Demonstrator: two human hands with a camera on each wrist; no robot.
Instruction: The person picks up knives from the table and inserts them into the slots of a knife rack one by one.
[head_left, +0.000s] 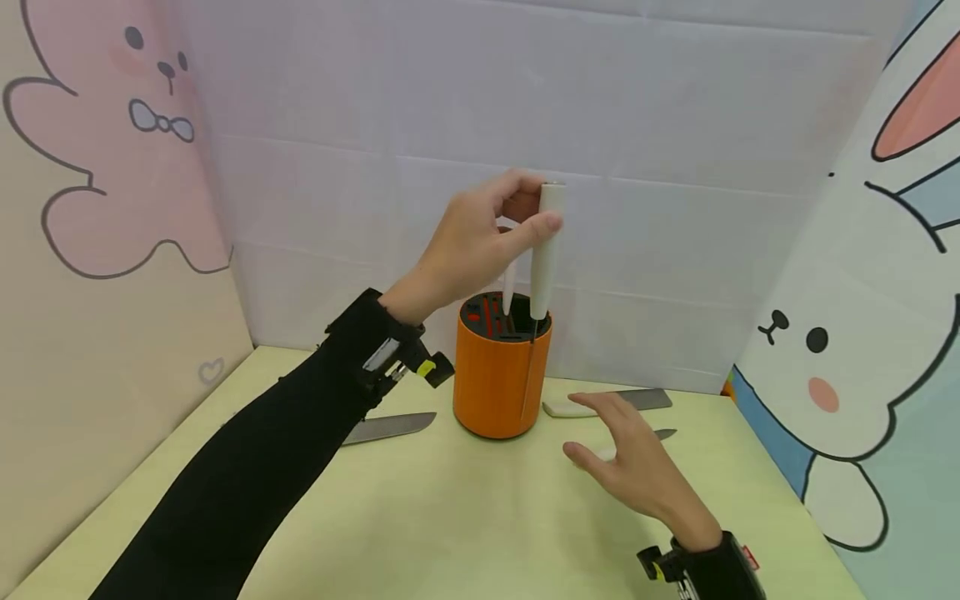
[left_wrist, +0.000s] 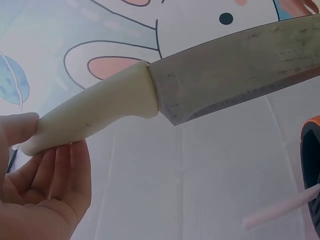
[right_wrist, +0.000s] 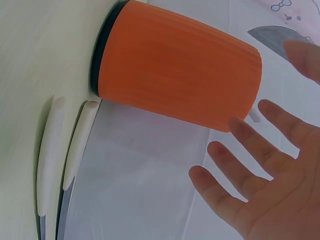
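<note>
My left hand (head_left: 487, 233) pinches the end of a white-handled kitchen knife (head_left: 546, 258), its thumb on one side and fingers on the other. The knife hangs point down; its broad blade (left_wrist: 235, 70) is seen edge-on in the head view, overlapping the front right of the orange knife block (head_left: 487, 383). Another slim white handle (head_left: 509, 287) stands up from the block's slotted black top. Low to the right of the block, my right hand (head_left: 637, 462) holds nothing, its fingers (right_wrist: 265, 155) spread apart.
On the pale yellow table (head_left: 420, 517), a broad-bladed knife (head_left: 647, 399) and a smaller knife (head_left: 666, 433) lie right of the block. A knife blade (head_left: 393, 427) shows at left, partly behind my left sleeve. A white wall (head_left: 315, 217) stands close behind the block.
</note>
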